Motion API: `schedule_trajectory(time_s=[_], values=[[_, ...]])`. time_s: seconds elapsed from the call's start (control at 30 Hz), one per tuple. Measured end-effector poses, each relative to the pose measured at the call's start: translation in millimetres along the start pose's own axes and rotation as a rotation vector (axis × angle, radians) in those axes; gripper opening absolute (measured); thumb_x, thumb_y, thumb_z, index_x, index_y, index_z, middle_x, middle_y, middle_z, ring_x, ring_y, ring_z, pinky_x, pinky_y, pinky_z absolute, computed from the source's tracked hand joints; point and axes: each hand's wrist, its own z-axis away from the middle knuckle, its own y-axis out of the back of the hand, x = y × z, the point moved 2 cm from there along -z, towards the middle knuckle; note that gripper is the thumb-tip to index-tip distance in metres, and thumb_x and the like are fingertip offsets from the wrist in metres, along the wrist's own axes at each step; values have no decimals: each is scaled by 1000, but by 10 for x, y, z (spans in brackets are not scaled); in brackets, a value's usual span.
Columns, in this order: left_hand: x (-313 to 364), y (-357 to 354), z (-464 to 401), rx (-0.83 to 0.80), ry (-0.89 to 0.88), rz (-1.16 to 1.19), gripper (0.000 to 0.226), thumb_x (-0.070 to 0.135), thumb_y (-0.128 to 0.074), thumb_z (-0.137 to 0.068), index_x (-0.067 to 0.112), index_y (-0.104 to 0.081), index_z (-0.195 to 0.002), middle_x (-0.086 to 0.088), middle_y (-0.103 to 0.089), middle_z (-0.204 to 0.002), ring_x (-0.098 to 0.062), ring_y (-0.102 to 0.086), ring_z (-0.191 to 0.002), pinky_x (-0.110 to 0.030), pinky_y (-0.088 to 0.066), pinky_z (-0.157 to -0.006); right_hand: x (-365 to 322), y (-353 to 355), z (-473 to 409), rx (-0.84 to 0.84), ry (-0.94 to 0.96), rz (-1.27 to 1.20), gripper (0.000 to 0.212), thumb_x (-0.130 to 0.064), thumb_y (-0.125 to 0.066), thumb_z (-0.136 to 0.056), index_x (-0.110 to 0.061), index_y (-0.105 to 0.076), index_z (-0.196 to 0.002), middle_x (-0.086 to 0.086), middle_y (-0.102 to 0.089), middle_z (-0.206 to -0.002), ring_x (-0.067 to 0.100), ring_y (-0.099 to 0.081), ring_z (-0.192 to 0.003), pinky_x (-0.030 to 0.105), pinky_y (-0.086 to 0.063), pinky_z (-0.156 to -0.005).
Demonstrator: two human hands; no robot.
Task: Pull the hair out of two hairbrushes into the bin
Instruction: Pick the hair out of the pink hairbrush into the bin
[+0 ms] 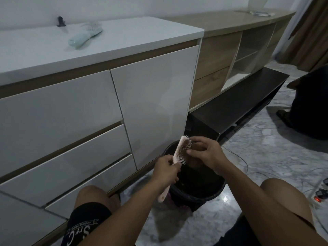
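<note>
My left hand point(166, 170) grips the handle of a pink hairbrush point(180, 150), held tilted over the black bin point(204, 194) on the floor between my knees. Its bristles face right. My right hand point(205, 153) is at the bristles with fingertips pinched on them; whether hair is in the fingers is too small to tell. A second, pale green hairbrush point(86, 36) lies on the white cabinet top point(124, 36), far from both hands.
White cabinet with drawers stands just left of the bin. A dark low shelf point(239, 107) lies to the right. A power strip with a red light point(317, 198) and cables lie on the marble floor at right. A small black object point(60, 21) stands on the cabinet top.
</note>
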Motion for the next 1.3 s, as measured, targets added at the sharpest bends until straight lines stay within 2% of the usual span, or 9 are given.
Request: schedule_trajectory(time_s=[0.17,0.4,0.53,0.63,0.8,0.87,0.93,1.1,1.3], values=[[22,-9,7,3,13,16,12,15,-56,-94,14,-58,-82,-10,-64,-76,-18,-55,-49,-27,-44,-47,51,38,-85,195,-59,81,13,-6,-76,-80,-15,-78,-89,1,-75,-90,19,-72,-86,43,-61,-84],[21,4,10,26,2,-105,5,13,-56,-93,11,-60,-90,-7,-65,-77,-14,-57,-50,-24,-45,-45,56,94,-131,381,-99,44,16,-5,-69,-86,-21,-73,-86,-2,-71,-88,20,-68,-92,34,-58,-79],[22,-6,32,28,-2,-145,9,13,-57,-92,8,-62,-97,-7,-64,-79,-16,-59,-51,-24,-46,-45,29,43,-112,229,-142,-84,19,-9,-65,-88,-20,-68,-103,2,-69,-98,25,-65,-100,44,-57,-87],[21,-24,31,16,7,-140,11,15,-57,-92,8,-62,-99,-5,-63,-74,-16,-59,-50,-26,-46,-45,-12,-29,-55,56,-156,-185,15,-18,-68,-88,-27,-65,-100,-1,-64,-102,26,-61,-104,53,-55,-90],[67,-33,65,-10,20,-123,17,23,-62,-89,10,-65,-98,-5,-65,-74,-18,-59,-50,-26,-45,-43,-7,-29,-19,26,-29,21,35,-21,-70,-89,-23,-64,-123,-9,-63,-107,10,-61,-100,28,-59,-74],[91,-21,85,6,37,-92,24,33,-64,-86,9,-65,-90,-7,-66,-71,-19,-57,-45,-25,-42,-42,-23,-16,1,77,-5,39,27,-14,-67,-91,-17,-70,-117,-5,-67,-103,7,-64,-91,16,-55,-57],[112,-7,109,5,52,-59,35,45,-65,-84,9,-63,-84,-7,-66,-69,-19,-56,-43,-25,-41,-42,-28,-2,5,131,-38,-10,17,-8,-67,-89,-12,-73,-105,3,-71,-96,14,-68,-76,18,-54,-47],[176,29,166,28,59,-64,53,68,-70,-68,16,-57,-69,-7,-66,-62,-20,-58,-41,-23,-39,-38,-83,-23,27,74,-83,-43,8,-10,-69,-89,-11,-72,-96,9,-74,-85,24,-71,-60,27,-58,-47],[131,61,128,96,41,-181,48,57,-62,-82,16,-55,-59,-8,-64,-51,-24,-60,-36,-22,-39,-37,-88,5,14,120,-112,-8,3,-9,-65,-91,-10,-67,-93,10,-69,-72,21,-64,-52,26,-53,-42]])
